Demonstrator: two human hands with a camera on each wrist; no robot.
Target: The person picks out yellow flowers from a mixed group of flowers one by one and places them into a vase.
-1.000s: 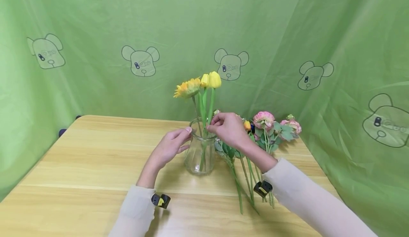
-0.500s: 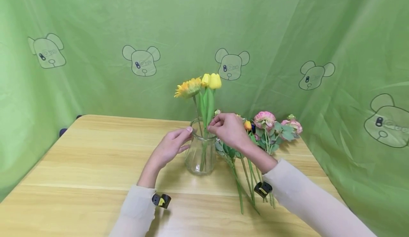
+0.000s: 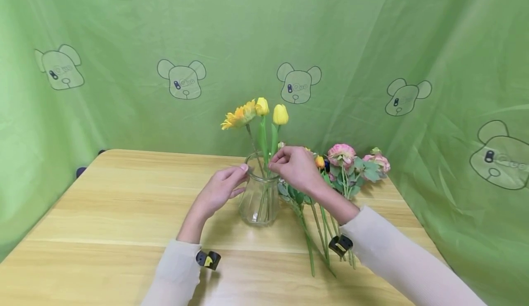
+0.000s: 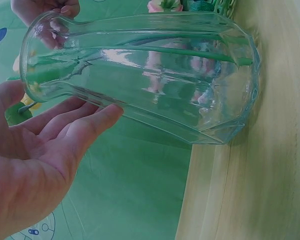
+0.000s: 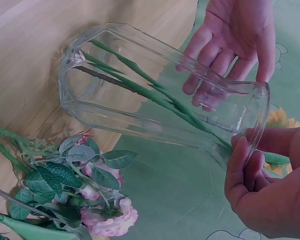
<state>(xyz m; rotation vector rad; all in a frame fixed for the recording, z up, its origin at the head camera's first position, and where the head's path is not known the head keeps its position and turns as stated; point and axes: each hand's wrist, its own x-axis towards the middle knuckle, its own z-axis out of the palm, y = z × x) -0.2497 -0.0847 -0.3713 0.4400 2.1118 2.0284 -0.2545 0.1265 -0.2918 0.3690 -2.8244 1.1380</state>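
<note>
At the mouth of a glass vase, the stem of the right-hand yellow tulip runs down into the fingertips of the right hand. Thumb and fingers are drawn together there, pinching that stem close against the rim. The vase stands upright on the table, between the two hands. On its other side is the left hand, its thumb touching the rim and its fingers long and slightly apart, laid along the outside of the glass — spread rather than wrapped around it.

Inside the vase, two green stems and one darker one slant down toward the base. Above the rim, a second yellow tulip stands just beside an orange-yellow flower, which leans left.

Beyond the right hand, pink flowers and an orange bud lie on the wooden table, their stems pointing toward the person. A black band sits at the left sleeve — another at the right. Green cloth with outlined bear heads hangs behind.
</note>
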